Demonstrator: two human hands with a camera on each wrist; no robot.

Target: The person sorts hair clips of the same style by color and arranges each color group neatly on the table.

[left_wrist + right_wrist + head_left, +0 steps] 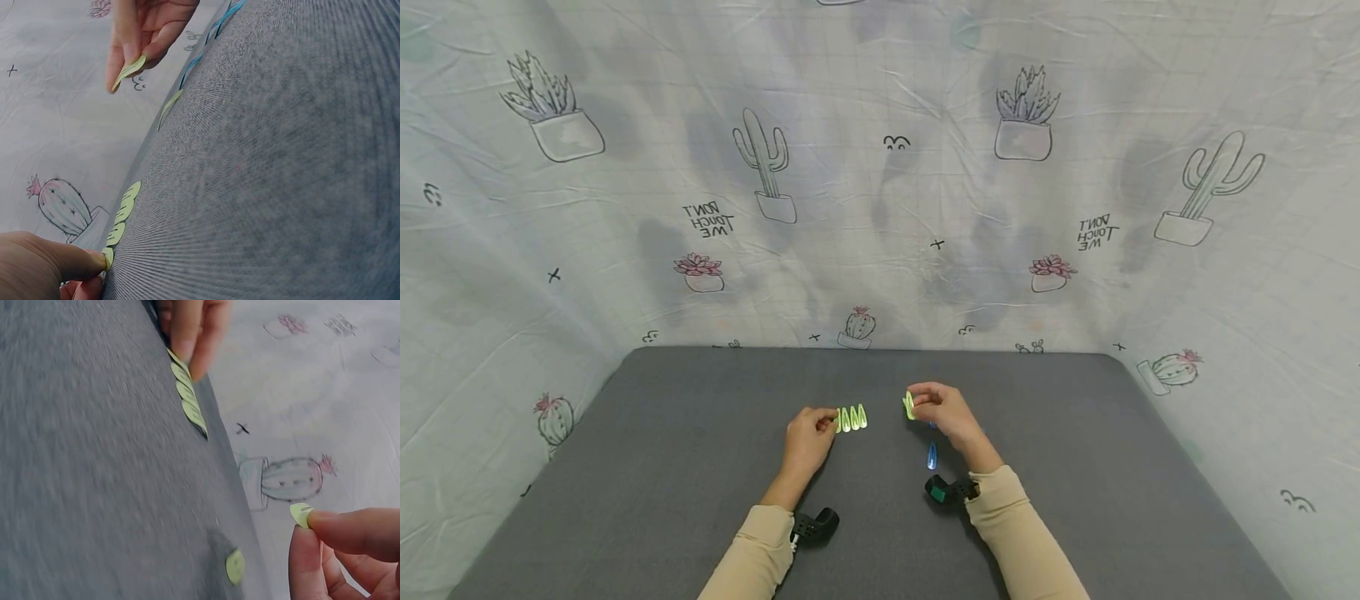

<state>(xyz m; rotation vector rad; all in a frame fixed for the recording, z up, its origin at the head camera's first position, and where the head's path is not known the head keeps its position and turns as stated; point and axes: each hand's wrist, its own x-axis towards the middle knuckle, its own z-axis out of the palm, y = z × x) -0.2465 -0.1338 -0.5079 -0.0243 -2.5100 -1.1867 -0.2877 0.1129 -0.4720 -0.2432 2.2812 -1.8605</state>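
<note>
Yellow-green snap hair clips [853, 417] lie side by side in a short row on the grey table. At the left end of that row my left hand [807, 437] pinches the outermost clip [109, 258] between thumb and fingers, down at the table surface. My right hand [946, 412] holds another yellow-green hair clip [300, 514] by thumb and forefinger, raised above the table. Below it a single yellow-green clip [235, 567] lies on the cloth. Near the right wrist is a blue hair clip [932, 456]; more blue clips [230, 12] are partly hidden by the right hand in the head view.
The grey table [700, 500] reaches back to a hanging white sheet [880, 192] printed with cacti. Black straps with cameras sit on both wrists, the left camera [817, 527] and right camera [946, 490] low over the table.
</note>
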